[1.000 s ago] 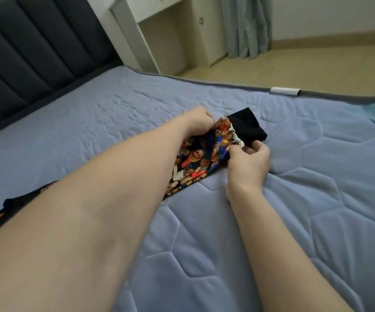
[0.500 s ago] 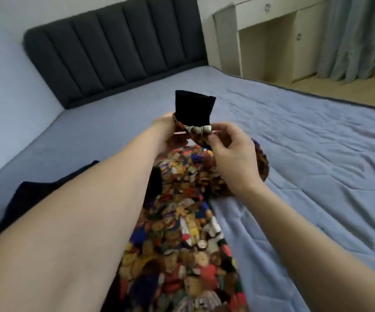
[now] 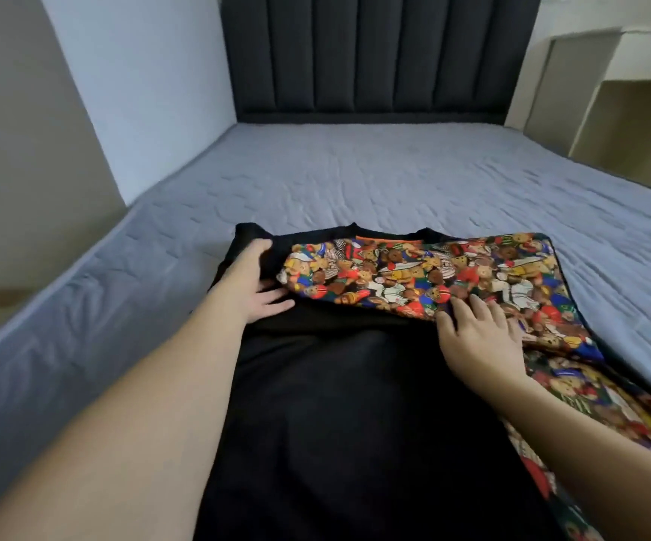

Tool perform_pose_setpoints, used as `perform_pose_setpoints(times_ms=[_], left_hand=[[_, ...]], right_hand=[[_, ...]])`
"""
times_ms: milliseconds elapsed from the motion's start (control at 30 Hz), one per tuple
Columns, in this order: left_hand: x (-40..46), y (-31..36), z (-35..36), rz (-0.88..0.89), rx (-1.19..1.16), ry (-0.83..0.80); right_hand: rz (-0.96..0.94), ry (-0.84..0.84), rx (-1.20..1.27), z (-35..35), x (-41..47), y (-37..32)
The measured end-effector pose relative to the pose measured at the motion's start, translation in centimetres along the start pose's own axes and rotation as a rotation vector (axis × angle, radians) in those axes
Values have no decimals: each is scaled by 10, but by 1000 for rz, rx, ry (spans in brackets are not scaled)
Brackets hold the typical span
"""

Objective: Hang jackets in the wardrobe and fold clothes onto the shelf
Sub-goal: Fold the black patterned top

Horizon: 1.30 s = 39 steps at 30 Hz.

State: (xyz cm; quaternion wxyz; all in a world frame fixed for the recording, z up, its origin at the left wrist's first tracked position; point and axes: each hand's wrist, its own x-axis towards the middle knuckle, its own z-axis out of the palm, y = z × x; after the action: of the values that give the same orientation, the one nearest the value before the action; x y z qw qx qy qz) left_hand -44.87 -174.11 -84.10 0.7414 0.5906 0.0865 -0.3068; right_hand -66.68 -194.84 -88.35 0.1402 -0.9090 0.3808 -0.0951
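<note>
**Folding a sleeve across the garment on the bed**

The left hand's fingers (image 3: 277,302) lie nearly straight and spread, pressing flat on the black cloth at the left edge of the garment, with the thumb reaching toward the far shoulder; they hold nothing. The right hand's fingers (image 3: 460,310) are likewise extended and flat, resting on the near edge of the teddy-bear printed sleeve (image 3: 413,277), which lies folded leftward across the chest. Neither hand pinches the fabric.

The left hand (image 3: 251,285) and right hand (image 3: 480,341) sit palm-down, both forearms stretching from the near edge of the view toward the far side.

The garment (image 3: 347,404), black-bodied with printed panels, lies spread on the blue quilted mattress (image 3: 394,177), collar toward the dark headboard (image 3: 378,56), hem toward the person.

This looks like the folding step, with the first sleeve just laid in. The next move probably calls for smoothing that fold, then bringing the left side over before doubling the body lengthwise.
</note>
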Motion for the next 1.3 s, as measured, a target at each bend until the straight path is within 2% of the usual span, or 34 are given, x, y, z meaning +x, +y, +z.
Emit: perform_pose_setpoints(times_ms=[100,200,333,467,500,567,600,633,667,733,767,800,1000,1200,1300], left_hand=[[1,-1,11,92,111,120],[0,1,8,184,85,241],[-5,9,-19,227,53,440],[-9,16,-13,257,151,484],[-9,16,-8,331,244,556],[-9,10,1,662,746,805],[-7,3,5,865,1020,814],[-4,-8,9,981,1272,724],[1,-24,9,967,1477,597],[13,-62,0,658,1734,433],[17,-77,-9,530,1763,416],[21,-85,-14,484,1769,427],[-4,-91,-11,344,1808,405],[-75,-119,-13,190,1772,168],[-126,-133,-13,272,1813,47]], right_hand=[[-53,88,-46,-7,4,-5],[-110,141,-96,-20,17,-9],[-49,28,-186,-14,31,-2],[-22,-94,-193,-3,46,19],[-30,-111,-196,0,47,25],[-46,-104,-194,11,46,36],[-48,-78,-186,17,44,41],[-53,-41,-173,24,42,45],[-61,-5,-157,29,42,47],[-67,18,-136,35,44,50],[-64,13,-136,36,44,49],[-61,16,-138,37,45,48],[52,-14,-156,21,13,65],[59,-109,-269,-2,-61,105],[74,-225,-314,-16,-88,110]])
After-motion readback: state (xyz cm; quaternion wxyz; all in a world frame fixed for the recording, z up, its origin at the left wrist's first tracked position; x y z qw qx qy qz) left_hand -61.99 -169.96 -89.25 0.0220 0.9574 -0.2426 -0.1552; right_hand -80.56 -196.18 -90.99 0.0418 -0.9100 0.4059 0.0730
